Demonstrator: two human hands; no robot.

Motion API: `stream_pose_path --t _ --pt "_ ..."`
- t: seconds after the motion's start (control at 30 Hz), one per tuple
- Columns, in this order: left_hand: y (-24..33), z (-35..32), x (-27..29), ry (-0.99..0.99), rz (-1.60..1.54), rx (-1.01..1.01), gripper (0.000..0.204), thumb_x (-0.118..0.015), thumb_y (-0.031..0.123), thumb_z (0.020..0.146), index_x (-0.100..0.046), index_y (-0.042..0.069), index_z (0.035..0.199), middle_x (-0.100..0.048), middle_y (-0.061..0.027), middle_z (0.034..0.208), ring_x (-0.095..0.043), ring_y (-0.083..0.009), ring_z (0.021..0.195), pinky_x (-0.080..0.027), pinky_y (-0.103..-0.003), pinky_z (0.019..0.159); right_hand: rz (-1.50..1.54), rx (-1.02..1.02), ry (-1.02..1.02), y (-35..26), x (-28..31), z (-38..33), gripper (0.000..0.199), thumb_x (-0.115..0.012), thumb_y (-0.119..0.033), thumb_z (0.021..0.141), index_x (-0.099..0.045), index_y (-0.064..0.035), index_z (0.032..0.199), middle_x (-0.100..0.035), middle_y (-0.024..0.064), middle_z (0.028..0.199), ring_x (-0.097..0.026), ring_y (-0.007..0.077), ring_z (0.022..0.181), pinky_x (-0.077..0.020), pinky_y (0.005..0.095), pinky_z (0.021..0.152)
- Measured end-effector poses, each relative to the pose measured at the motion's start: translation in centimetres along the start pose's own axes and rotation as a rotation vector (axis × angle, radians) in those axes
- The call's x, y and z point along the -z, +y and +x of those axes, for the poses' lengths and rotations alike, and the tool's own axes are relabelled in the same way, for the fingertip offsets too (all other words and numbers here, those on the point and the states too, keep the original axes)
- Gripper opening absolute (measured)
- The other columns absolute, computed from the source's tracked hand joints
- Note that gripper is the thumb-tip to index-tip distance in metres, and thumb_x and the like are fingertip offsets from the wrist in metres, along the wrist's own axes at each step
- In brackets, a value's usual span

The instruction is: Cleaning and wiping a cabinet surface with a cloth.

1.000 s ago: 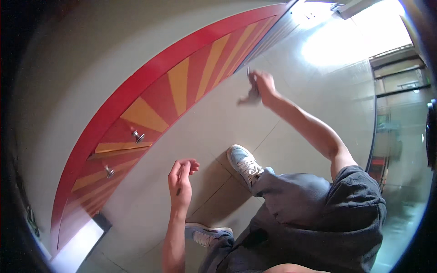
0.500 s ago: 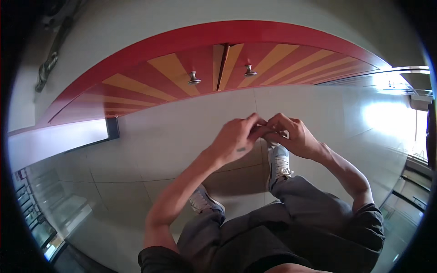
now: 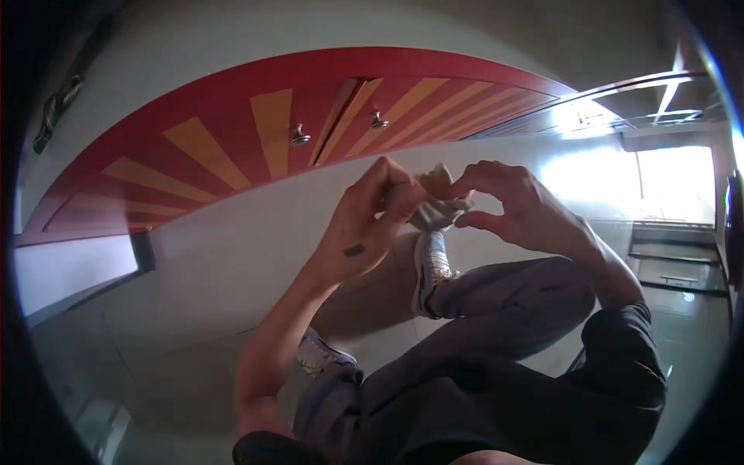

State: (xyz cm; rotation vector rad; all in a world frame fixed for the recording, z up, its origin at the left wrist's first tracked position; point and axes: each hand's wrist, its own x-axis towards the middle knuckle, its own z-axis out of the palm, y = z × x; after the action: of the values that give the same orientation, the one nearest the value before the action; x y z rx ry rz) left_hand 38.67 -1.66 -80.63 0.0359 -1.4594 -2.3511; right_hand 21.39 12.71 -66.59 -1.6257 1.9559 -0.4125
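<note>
A crumpled, pale beige piece of thin material [image 3: 435,211], perhaps cloth or a bag, hangs between my hands above the floor. My left hand [image 3: 366,221] is closed on its left side, thumb toward the piece. At the other edge, my right hand [image 3: 525,203] has curled fingers and a thumb on the material. Part of the piece is hidden behind the left fingers. Beyond the hands stands a red cabinet front [image 3: 225,155] with orange rays; its two doors carry a left metal knob [image 3: 300,136] and a right metal knob [image 3: 378,121].
A light tiled floor [image 3: 256,240] lies beneath me. My shoe [image 3: 435,267] is just below the hands. A pale counter top [image 3: 256,43] lies above the cabinet, with a dark twisted object [image 3: 56,116] at far left. Bright window light [image 3: 674,182] comes from the right.
My hands have moved apart from their close pinch, and the crumpled piece shows between them. The view has turned rightward, so the cabinet knobs sit further left.
</note>
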Motion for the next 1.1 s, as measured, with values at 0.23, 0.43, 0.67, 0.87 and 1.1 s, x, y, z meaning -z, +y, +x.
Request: stream_pose_path --t 0.23,0.43,0.67,0.87,1.1 --pt "0.2 0.9 1.3 0.000 -0.027 0.080 0.017 -0.069 0.020 0.106 -0.061 0.008 0.114 -0.065 -0.0023 0.094 -0.057 -0.0128 0.081 -0.045 -0.030 0.073 -0.067 0.083 0.020 1.0 -0.2 0.9 0.013 -0.077 -0.008 0.097 -0.070 -0.0042 0.107 -0.075 0.0087 0.096 -0.072 0.0250 0.085 -0.0553 0.0357 0.076" --pt "1.6 1.4 0.9 -0.110 0.079 0.176 0.031 -0.073 0.022 0.102 -0.060 0.008 0.127 -0.068 -0.0039 0.096 -0.059 -0.0144 0.080 -0.046 -0.030 0.075 0.125 -0.090 -0.006 0.3 0.3 2.7 0.010 -0.076 -0.006 0.098 -0.068 -0.0027 0.105 -0.076 0.0101 0.095 -0.076 0.0264 0.085 -0.0582 0.0353 0.076" --pt "0.7 0.8 0.9 -0.038 0.255 0.194 0.031 -0.075 0.022 0.099 -0.063 0.011 0.125 -0.066 0.0008 0.092 -0.055 -0.0104 0.076 -0.040 -0.026 0.071 0.110 -0.091 -0.006 0.9 1.0 3.4 0.007 -0.071 -0.006 0.101 -0.070 -0.0033 0.107 -0.077 0.0122 0.099 -0.075 0.0229 0.083 -0.0576 0.0339 0.065" --pt "-0.4 0.7 0.2 0.116 0.297 0.076 0.025 -0.074 0.021 0.098 -0.066 0.004 0.114 -0.067 -0.0034 0.082 -0.057 -0.0131 0.070 -0.045 -0.031 0.067 -0.084 0.104 0.152 2.1 1.2 3.7 0.007 -0.075 -0.005 0.098 -0.074 -0.0040 0.105 -0.078 0.0107 0.097 -0.074 0.0221 0.079 -0.0572 0.0309 0.071" --pt "-1.3 0.8 1.8 0.212 0.470 0.162 0.019 -0.068 0.021 0.103 -0.068 0.002 0.105 -0.064 -0.0017 0.069 -0.052 -0.0107 0.057 -0.041 -0.030 0.055 -0.106 -0.042 0.312 4.4 0.6 4.5 0.012 -0.079 -0.009 0.095 -0.081 -0.0058 0.106 -0.078 0.0070 0.089 -0.071 0.0160 0.070 -0.0546 0.0265 0.062"
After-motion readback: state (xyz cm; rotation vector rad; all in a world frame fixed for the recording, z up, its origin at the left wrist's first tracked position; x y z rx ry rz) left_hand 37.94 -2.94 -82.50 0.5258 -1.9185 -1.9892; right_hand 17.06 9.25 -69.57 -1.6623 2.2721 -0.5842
